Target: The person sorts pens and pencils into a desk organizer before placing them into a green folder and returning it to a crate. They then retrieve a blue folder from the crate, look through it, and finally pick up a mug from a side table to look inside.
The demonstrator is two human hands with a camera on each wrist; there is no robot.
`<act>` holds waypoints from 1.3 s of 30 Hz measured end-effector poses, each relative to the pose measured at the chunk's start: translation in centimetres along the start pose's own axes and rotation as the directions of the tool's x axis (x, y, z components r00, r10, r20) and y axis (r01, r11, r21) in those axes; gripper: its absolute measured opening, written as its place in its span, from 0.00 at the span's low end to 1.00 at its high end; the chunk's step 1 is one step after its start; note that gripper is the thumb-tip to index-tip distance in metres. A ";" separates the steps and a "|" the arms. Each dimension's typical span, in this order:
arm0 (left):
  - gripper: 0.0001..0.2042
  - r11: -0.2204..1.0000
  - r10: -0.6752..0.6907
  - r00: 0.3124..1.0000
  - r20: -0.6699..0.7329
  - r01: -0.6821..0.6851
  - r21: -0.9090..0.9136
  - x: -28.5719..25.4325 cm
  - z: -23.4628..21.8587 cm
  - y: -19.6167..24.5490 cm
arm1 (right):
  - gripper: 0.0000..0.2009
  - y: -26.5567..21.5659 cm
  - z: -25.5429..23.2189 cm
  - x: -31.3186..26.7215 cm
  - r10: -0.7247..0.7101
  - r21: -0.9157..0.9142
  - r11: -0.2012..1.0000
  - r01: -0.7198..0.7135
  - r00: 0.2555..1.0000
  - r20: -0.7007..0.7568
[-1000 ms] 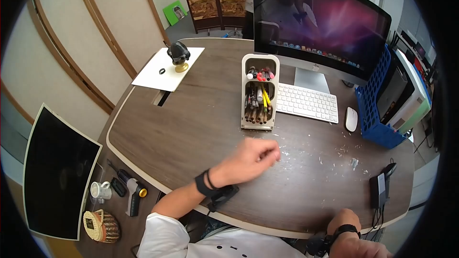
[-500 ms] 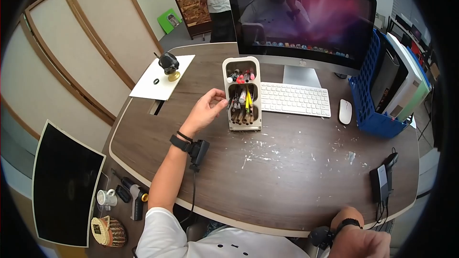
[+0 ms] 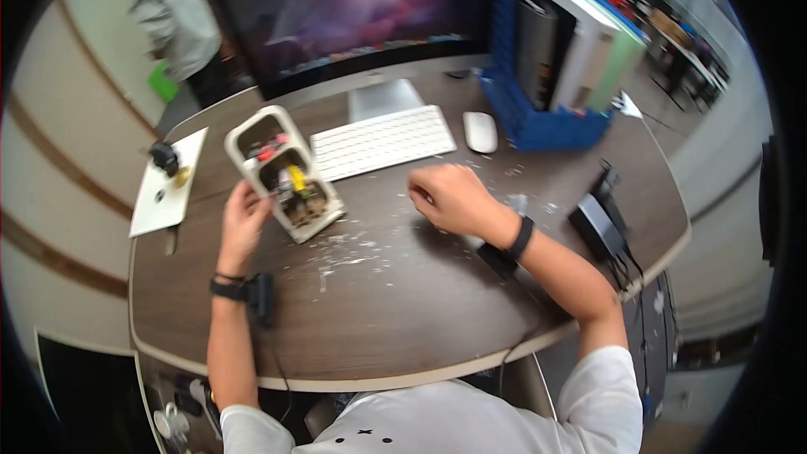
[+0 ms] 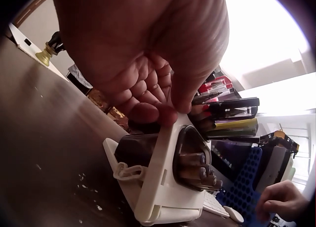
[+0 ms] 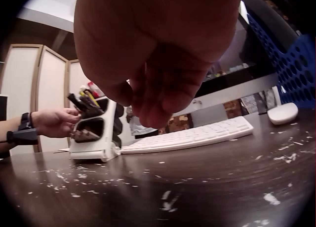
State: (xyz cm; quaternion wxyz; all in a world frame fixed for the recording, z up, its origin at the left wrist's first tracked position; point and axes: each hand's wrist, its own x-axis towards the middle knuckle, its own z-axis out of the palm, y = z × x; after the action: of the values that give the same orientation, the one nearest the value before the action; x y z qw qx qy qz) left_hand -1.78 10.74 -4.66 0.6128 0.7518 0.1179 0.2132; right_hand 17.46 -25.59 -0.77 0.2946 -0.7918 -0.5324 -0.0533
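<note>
At the left of the head view stands a white desk organizer (image 3: 328, 208) with pens and pencils (image 3: 296, 181) in its compartments. My left hand (image 3: 244, 223) pinches its left edge; the left wrist view shows thumb and fingers (image 4: 165, 114) on the rim of the organizer (image 4: 157, 180). Over the desk in front of the white keyboard (image 3: 382, 143), my right hand (image 3: 454, 199) hangs with loosely curled fingers, and nothing shows in it. The right wrist view has this hand (image 5: 158, 64) above the desk, apart from the organizer (image 5: 89, 149).
A monitor (image 3: 353, 8) stands behind the keyboard, with a mouse (image 3: 480, 132) and a blue file rack (image 3: 555, 128) to the right. White scraps (image 3: 345, 256) lie on the desk. A black device with cables (image 3: 598, 223) is at right, a small figure (image 3: 166, 157) at far left.
My right hand has come up from the desk's front right edge to the middle. My left hand has gone from beside the organizer to pinching its edge. The head view has swung right.
</note>
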 end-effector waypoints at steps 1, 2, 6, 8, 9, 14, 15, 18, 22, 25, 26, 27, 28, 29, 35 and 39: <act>0.21 1.000 0.023 1.000 -0.009 -0.023 0.004 -0.4 0.4 0.3 | 0.07 1.2 0.0 -0.2 0.054 -0.005 0.999 -0.054 0.999 -0.007; 0.20 0.999 0.017 0.999 -0.036 -0.018 -0.044 -0.8 0.9 0.5 | 0.07 2.1 -0.2 -0.2 0.095 -0.007 0.995 -0.095 0.995 -0.013; 0.20 0.999 0.046 0.999 0.029 -0.046 0.001 -1.2 0.2 0.3 | 0.09 3.1 -0.5 -1.2 0.181 -0.055 0.983 -0.176 0.980 0.084; 0.21 0.999 0.030 1.000 0.009 -0.029 -0.039 -2.0 0.7 0.4 | 0.10 2.2 -1.2 -1.9 0.196 -0.077 0.979 -0.188 0.973 0.120; 0.22 0.999 0.034 0.999 0.020 -0.033 -0.035 -2.4 0.7 0.4 | 0.11 1.8 -1.5 -2.4 0.215 -0.068 0.976 -0.208 0.968 0.130; 0.24 0.999 0.030 0.999 -0.012 -0.030 -0.021 -4.8 2.8 1.5 | 0.11 -0.1 -4.2 -4.2 0.300 -0.066 0.954 -0.293 0.940 0.162; 0.25 0.998 0.028 1.000 -0.003 -0.028 -0.052 -5.2 3.2 1.7 | 0.11 -0.1 -4.1 -4.3 0.289 -0.079 0.957 -0.280 0.944 0.158; 0.25 0.997 0.003 0.996 0.090 0.004 -0.082 -5.5 2.4 2.1 | 0.11 -1.7 -2.6 -4.2 0.200 -0.072 0.979 -0.189 0.958 0.204; 0.13 0.865 -0.036 0.998 -0.050 0.056 0.498 -7.0 2.9 6.7 | 0.09 -7.2 -1.0 -2.9 -0.026 0.034 0.999 0.018 0.964 0.266; 0.10 0.555 0.298 0.924 -0.242 0.038 0.831 -10.9 5.6 11.2 | 0.08 -12.4 -0.5 -1.9 -0.238 0.165 0.964 0.207 0.951 0.197; 0.09 0.590 0.239 0.946 -0.218 0.037 0.807 -12.3 7.7 12.6 | 0.08 -14.1 -0.3 -1.5 -0.316 0.243 0.930 0.274 0.937 0.152; 0.10 0.521 0.283 0.957 -0.057 -0.104 0.847 -13.3 9.3 11.9 | 0.07 -15.6 0.8 -0.9 -0.397 0.255 0.897 0.362 0.912 0.102; 0.10 0.557 0.444 0.874 0.195 -0.440 0.704 -13.7 11.2 10.9 | 0.07 -17.3 2.2 -0.3 -0.476 0.265 0.854 0.447 0.878 0.052; 0.11 0.637 0.228 0.915 0.333 -0.399 0.659 -13.4 12.8 10.7 | 0.07 -19.0 3.7 0.6 -0.489 0.272 0.846 0.458 0.870 0.058; 0.16 0.511 0.034 0.752 0.658 -0.579 0.635 -10.7 21.6 6.3 | 0.12 -27.7 9.3 6.0 -0.698 0.497 0.656 0.568 0.707 0.115; 0.15 0.442 0.022 0.714 0.699 -0.635 0.634 -9.6 22.5 4.5 | 0.14 -30.2 7.6 10.7 -0.667 0.629 0.706 0.325 0.604 0.436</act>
State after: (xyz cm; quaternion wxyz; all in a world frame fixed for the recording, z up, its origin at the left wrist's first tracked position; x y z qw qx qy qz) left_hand -0.18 -14.10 -5.51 0.1108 0.9819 -0.1534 0.0015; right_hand -6.17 -5.04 9.62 0.2574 -0.4705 -0.7992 0.2715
